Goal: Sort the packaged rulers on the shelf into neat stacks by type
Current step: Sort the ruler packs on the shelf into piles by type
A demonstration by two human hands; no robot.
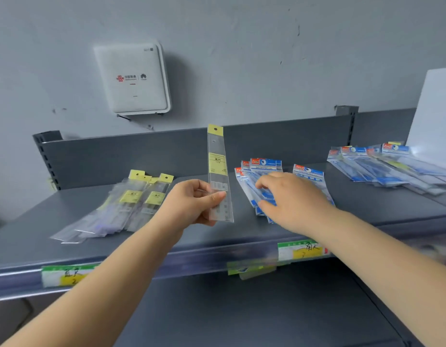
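My left hand [192, 201] pinches the lower end of a clear ruler pack with a yellow header [217, 166], held upright above the grey shelf [217, 236]. A loose pile of the same yellow-label ruler packs [131, 204] lies at the shelf's left. My right hand [292, 199] rests with spread fingers on a fanned pile of blue-header geometry packs [262, 171] in the middle. Another spread of blue-header packs [387, 166] lies at the far right.
A white router box [133, 77] hangs on the wall above the shelf's back panel [167, 154]. Price labels [302, 250] sit in the shelf's front rail. A white sheet [435, 113] leans at the far right. A lower shelf [242, 314] lies beneath.
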